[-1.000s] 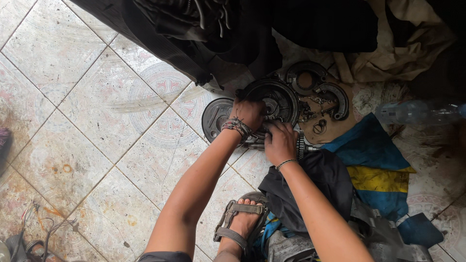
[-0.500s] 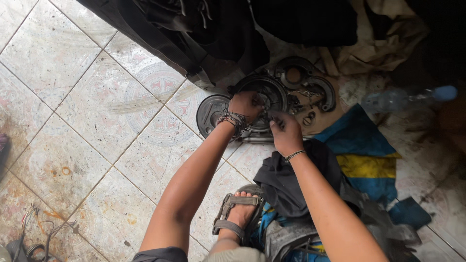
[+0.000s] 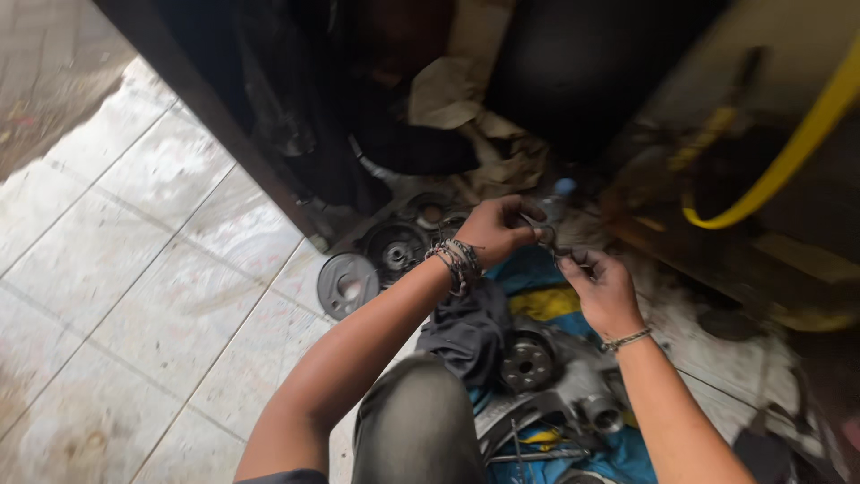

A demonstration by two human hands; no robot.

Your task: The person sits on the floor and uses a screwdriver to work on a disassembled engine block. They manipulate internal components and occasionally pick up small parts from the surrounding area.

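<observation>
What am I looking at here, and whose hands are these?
This picture comes from a camera worn on a person's head, looking down at their own two bare hands. No machine is involved. The person is low over a tiled floor. The left hand, with bracelets at the wrist, and the right hand meet around a small metal tool; it is too blurred to name. On the floor lie round metal discs, dirty from use, and a grey metal machine part resting on a blue and yellow cloth. A yellow hose curves at the right.
</observation>
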